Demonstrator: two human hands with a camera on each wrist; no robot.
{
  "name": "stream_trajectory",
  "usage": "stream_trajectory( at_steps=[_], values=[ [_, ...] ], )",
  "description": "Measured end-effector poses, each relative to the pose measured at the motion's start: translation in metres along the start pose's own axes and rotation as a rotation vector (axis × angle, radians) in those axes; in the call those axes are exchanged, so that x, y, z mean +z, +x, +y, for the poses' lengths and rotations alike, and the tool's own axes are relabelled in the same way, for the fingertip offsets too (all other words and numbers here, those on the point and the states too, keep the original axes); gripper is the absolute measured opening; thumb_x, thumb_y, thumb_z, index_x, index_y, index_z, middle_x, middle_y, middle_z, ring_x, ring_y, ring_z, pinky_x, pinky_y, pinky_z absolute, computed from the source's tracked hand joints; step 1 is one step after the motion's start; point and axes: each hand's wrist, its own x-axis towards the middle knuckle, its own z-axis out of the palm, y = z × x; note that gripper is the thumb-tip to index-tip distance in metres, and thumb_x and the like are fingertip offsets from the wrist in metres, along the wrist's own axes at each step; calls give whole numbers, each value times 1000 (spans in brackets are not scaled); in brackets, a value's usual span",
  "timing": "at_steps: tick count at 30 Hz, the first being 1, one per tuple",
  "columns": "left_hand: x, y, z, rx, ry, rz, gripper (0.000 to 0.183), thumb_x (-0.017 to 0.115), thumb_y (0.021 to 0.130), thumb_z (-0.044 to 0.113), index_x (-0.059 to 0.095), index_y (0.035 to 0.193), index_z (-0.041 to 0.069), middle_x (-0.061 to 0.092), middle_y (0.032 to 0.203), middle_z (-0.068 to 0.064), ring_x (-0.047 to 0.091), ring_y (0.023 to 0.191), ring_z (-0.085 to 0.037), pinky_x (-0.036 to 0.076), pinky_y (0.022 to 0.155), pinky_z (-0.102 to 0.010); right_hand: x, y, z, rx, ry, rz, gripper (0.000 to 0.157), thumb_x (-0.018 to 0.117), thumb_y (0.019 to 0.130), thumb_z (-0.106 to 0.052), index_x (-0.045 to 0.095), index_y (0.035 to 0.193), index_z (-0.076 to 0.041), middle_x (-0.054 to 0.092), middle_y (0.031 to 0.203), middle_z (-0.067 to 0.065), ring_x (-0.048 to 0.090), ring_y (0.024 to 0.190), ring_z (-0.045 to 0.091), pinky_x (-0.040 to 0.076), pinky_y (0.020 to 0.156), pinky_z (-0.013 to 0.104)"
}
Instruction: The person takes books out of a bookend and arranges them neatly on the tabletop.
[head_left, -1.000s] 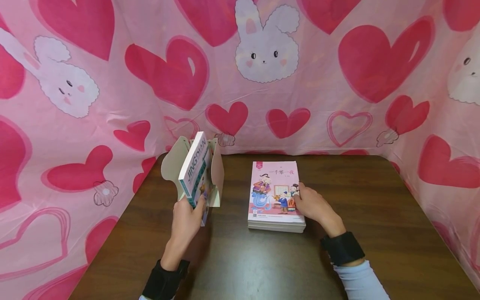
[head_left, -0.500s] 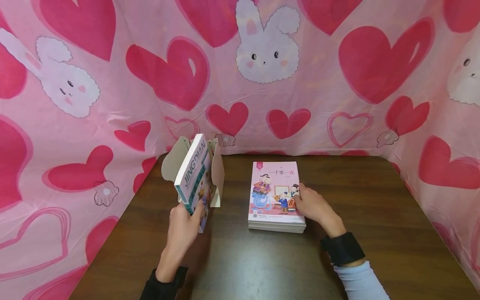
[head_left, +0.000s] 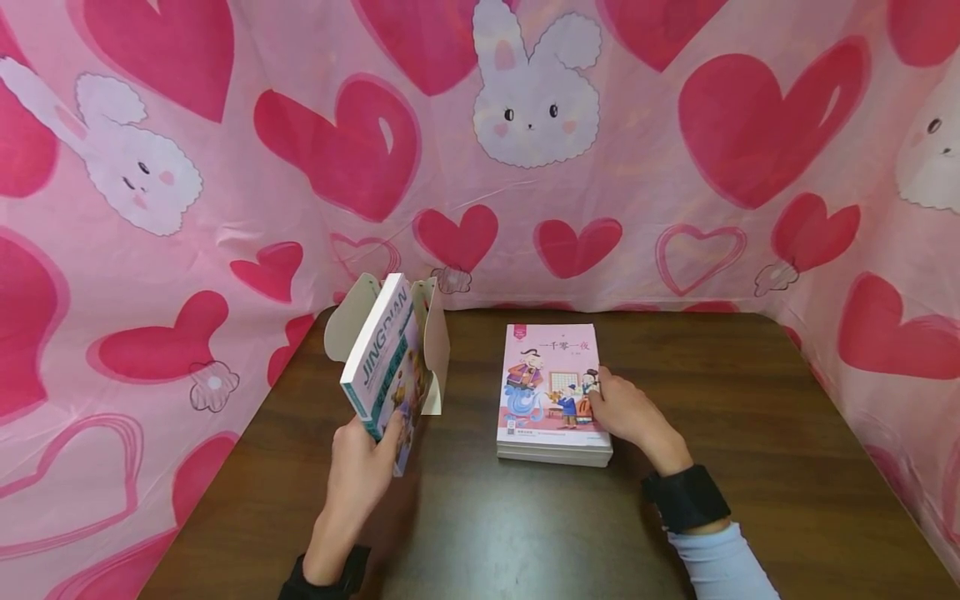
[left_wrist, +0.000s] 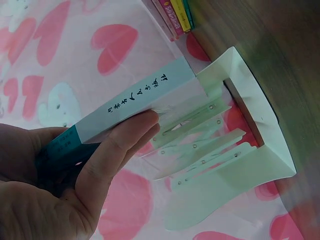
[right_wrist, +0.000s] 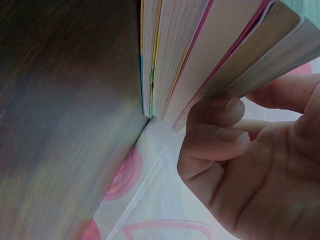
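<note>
My left hand [head_left: 360, 467] grips a thick book [head_left: 390, 367] with a teal and white spine and "JINGDIAN" on its cover. It stands on edge, leaning, its far part overlapping a pale, slotted book holder [head_left: 437, 350] in the head view. The left wrist view has the fingers along the book's spine [left_wrist: 145, 97] and the holder's dividers beyond it. At the right edge of a stack of books [head_left: 555, 456], my right hand [head_left: 633, 412] pinches the top pink book [head_left: 547, 383], thumb over its cover. In the right wrist view, curled fingertips [right_wrist: 232, 110] meet the page edges.
A dark wooden table [head_left: 480, 533] carries the holder on the left and the stack to its right. Pink cloth [head_left: 630, 183] with hearts and rabbits hangs behind and at both sides of the table. A black band [head_left: 686, 497] wraps the right wrist.
My left hand has drawn the teal and white book back towards me and slightly left and down, away from the holder. My right hand has stayed at the stack.
</note>
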Motion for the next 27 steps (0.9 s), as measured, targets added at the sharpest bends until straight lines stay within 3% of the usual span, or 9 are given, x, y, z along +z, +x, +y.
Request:
stream_trajectory(
  at_steps=[17, 27],
  values=[
    [-6, -21, 11, -18, 9, 5, 52, 72, 101, 8, 53, 150, 3, 63, 140, -24, 67, 118, -45, 55, 86, -62, 3, 0, 3, 6, -4, 3, 68, 50, 109, -23, 23, 156, 19, 38, 155, 39, 45, 139, 53, 35, 111, 69],
    [-10, -29, 19, 4, 37, 21, 53, 72, 100, 6, 53, 149, 3, 64, 139, -25, 68, 116, -45, 55, 85, -63, 1, 0, 1, 13, 4, 0, 68, 50, 110, -24, 23, 156, 18, 39, 155, 38, 46, 137, 52, 36, 111, 70]
  ],
)
